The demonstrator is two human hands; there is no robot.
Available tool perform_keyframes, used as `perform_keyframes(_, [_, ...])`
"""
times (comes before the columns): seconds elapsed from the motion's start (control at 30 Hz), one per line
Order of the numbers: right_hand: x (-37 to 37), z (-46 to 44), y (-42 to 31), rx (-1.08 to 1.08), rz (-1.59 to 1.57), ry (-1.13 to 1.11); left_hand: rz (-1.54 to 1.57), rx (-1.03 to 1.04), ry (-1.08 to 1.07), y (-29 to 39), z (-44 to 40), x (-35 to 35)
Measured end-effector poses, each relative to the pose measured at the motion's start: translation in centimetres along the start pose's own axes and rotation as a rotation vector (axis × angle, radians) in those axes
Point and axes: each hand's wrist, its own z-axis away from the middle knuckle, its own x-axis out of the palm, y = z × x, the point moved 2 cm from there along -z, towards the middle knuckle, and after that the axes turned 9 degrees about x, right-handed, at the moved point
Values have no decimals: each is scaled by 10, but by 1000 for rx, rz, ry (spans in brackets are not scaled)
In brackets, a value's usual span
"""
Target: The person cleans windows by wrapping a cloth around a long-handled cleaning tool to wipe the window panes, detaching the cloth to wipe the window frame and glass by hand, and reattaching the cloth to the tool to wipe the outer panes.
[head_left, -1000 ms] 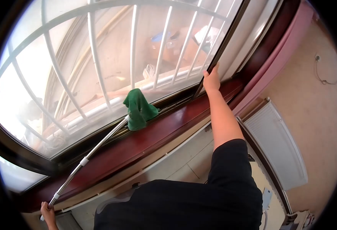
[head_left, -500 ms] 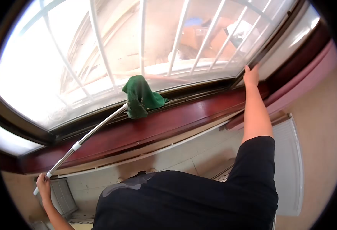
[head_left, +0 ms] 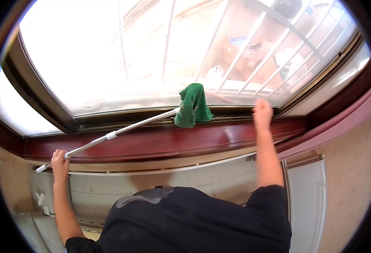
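Observation:
My left hand (head_left: 60,162) is wrapped round a metal pole (head_left: 142,124) with white collars, close to its lower end. The pole slants up to the right across the dark red windowsill (head_left: 151,145). A green cloth (head_left: 195,105) is draped over its far end, resting at the lower window track and against the bottom of the glass. My right hand (head_left: 262,114) is in front of the window's lower right part, left of the side frame and apart from it. Motion blurs its fingers, which look bent; I see nothing in them.
White bars (head_left: 168,42) stand behind the window glass, with cardboard boxes (head_left: 240,52) beyond them. A pink curtain (head_left: 337,126) hangs at the right. Below the sill are a thin white rail (head_left: 151,171) and a white ribbed panel (head_left: 307,202).
My right hand has come off the window's right side frame and moved left. My left hand still grips the pole, which now lies at a flatter slant. The camera view has shifted.

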Motion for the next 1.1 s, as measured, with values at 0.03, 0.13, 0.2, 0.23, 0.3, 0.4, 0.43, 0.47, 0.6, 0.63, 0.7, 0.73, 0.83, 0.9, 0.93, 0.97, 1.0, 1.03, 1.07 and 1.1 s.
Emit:
perform_keyframes(0.03, [28, 32, -4, -48, -15, -136, -19, 21, 44, -3, -2, 6])
perform_keyframes(0.13, [75, 149, -79, -82, -135, -327, -87, 29, 127, -7, -6, 23])
perform_keyframes(0.2, [98, 183, -99, -321, -96, -242, -59, 12, 118, -11, -7, 36])
perform_keyframes(0.23, [107, 189, -103, -314, -91, -238, -44, 21, 106, -11, -10, 42])
perform_keyframes(0.3, [116, 192, -114, -354, -12, -217, -21, 36, 104, -12, -11, 48])
perform_keyframes(0.4, [117, 179, -104, -243, -221, -338, -26, 42, 165, -4, -12, 48])
perform_keyframes(0.43, [112, 181, -110, -29, -359, -401, 5, 43, 176, -6, -12, 53])
perform_keyframes(0.47, [103, 179, -123, 3, -414, -412, 37, 43, 186, -9, -13, 58])
perform_keyframes(0.6, [83, 148, -128, 25, -515, -411, 5, 76, 220, -2, -14, 60])
perform_keyframes(0.63, [81, 141, -129, 25, -512, -419, 12, 80, 219, -3, -14, 62])
perform_keyframes(0.7, [79, 131, -136, 50, -620, -386, 45, 84, 212, -8, -11, 63])
perform_keyframes(0.73, [78, 126, -142, 76, -732, -356, 48, 81, 215, -9, -11, 61])
perform_keyframes(0.83, [70, 109, -165, 165, -899, -305, 76, 85, 222, -8, -14, 49])
perform_keyframes(0.9, [60, 95, -173, 189, -918, -308, 38, 108, 279, -4, -17, 34])
perform_keyframes(0.93, [55, 87, -175, 209, -911, -298, 40, 105, 280, -4, -15, 30])
perform_keyframes(0.97, [51, 78, -178, 230, -905, -289, 48, 88, 233, -8, -14, 28])
perform_keyframes(1.0, [46, 68, -180, 238, -908, -296, 54, 71, 188, -10, -14, 25])
perform_keyframes(1.03, [41, 58, -181, 223, -907, -281, 63, 57, 177, -8, -13, 21])
perform_keyframes(1.07, [37, 49, -183, 210, -906, -264, 60, 56, 179, -8, -11, 18])
perform_keyframes(1.1, [35, 42, -187, 209, -909, -265, 58, 81, 160, -8, -9, 15])
